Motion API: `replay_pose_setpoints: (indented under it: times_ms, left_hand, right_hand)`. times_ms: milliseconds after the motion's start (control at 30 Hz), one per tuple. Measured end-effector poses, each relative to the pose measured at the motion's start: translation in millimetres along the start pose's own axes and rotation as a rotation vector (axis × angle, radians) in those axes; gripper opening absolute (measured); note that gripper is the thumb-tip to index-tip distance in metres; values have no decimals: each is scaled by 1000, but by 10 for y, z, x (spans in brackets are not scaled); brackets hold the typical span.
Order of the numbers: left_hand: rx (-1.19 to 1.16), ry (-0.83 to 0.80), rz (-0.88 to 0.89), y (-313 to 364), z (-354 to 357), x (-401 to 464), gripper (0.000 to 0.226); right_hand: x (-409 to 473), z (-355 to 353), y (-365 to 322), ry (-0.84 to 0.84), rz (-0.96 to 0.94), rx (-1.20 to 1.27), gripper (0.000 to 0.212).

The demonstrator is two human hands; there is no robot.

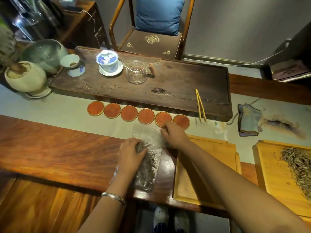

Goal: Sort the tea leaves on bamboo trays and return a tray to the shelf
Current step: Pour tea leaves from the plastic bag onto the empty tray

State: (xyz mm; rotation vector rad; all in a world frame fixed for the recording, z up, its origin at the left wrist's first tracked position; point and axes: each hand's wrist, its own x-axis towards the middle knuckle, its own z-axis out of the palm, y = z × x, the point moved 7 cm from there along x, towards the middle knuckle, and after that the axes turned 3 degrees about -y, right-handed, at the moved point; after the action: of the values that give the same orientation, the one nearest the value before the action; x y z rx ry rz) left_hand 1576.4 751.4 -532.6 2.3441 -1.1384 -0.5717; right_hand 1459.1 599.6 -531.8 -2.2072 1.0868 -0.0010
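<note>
1. Both forearms are bare, with no sleeves in view.
2. A thin silver bangle (113,197) circles the left wrist.
3. Pale perforated clog-style shoes (170,219) cover the feet, over dark trousers.

Bag (148,165) lies left of two trays (210,165).
</note>
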Motion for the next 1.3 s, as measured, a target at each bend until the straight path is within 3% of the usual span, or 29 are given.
replay_pose_setpoints:
  times_ms: [100,233,333,400,433,500,600,1067,1200,1300]
  left_hand:
    - [-164,35,60,55,-121,-39,16]
    - [-297,26,56,77,-277,-122,14]
    - [-466,29,-40,114,-430,-235,18]
    - [-549,100,-122,179,-572,-365,9]
    - [-560,142,-146,235,-642,-438,6]
    - [-568,180,-158,379,-721,-559,33]
    - [-608,90,-165,601,-691,-650,54]
    - [-561,-172,-95,859,-504,-861,43]
    - [-551,-207,-62,940,-501,-882,27]
    - [-578,-196,-55,946,-523,-880,29]
  right_hand:
    - [-64,-54,-84,9,-62,93,20]
    - [-234,-223,-226,-1,-69,278,16]
    - [-504,-416,-387,28,-78,428,12]
    - [-735,-525,-512,40,-91,481,10]
    - [-863,-567,-565,52,-89,498,9]
    - [-1125,-636,-624,94,-67,526,12]
    - [-1465,-636,-653,135,-13,485,11]
    - [-1733,-561,-589,194,108,630,14]
    - [-1711,-500,-606,206,133,643,21]
    - [-1707,-474,-623,208,138,660,26]
